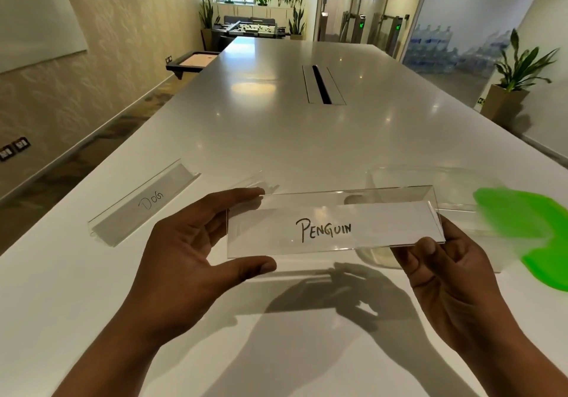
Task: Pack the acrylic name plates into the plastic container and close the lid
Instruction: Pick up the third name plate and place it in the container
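The PENGUIN name plate [335,224] is clear acrylic over a white strip with black lettering. The Dog name plate [144,203] is clear over a pale grey strip with dark handwriting. The plastic container [430,178] is colourless, its lid [522,234] bright green. The table [276,138] is white with a black slot [321,85]; the wall [123,43] is beige with a faint leaf pattern

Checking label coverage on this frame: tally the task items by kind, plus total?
Plates: 3 (PENGUIN plate, DOG plate, third plate faint and only partly visible)
Container: 1, clear
Lid: 1, green
Total: 5
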### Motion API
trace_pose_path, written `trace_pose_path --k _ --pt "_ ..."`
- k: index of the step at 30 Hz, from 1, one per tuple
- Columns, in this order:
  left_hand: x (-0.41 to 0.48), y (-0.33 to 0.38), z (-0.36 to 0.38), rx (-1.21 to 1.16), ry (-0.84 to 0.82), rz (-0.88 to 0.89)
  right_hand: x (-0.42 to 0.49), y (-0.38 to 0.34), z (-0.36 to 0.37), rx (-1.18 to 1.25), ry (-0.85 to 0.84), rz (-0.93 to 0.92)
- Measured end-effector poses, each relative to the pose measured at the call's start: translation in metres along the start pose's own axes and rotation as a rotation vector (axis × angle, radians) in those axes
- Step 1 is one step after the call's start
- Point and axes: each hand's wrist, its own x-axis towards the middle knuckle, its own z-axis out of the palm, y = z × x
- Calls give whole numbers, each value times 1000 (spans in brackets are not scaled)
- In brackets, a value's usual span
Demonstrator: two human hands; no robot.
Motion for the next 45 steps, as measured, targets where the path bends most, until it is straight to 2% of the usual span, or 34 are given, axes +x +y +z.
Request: trace_pose_path --k 10,22,34,38,42,45 --pt "4 4 2 -56 14 1 3 -8 6 -12 -82 16" --pt "4 8 2 -58 25 2 0 -4 -2 -32 -21 42" --pt "5 4 2 -74 12 19 2 -5 -9 -56 -59 65" --pt "6 2 1 -65 11 20 7 -11 -12 -128 -146 3" --pt "5 1 1 -11 -4 8 20 -31 -19 -137 -106 -80" --pt "3 2 1 6 -20 1 30 -55 -22 -274 -150 -118"
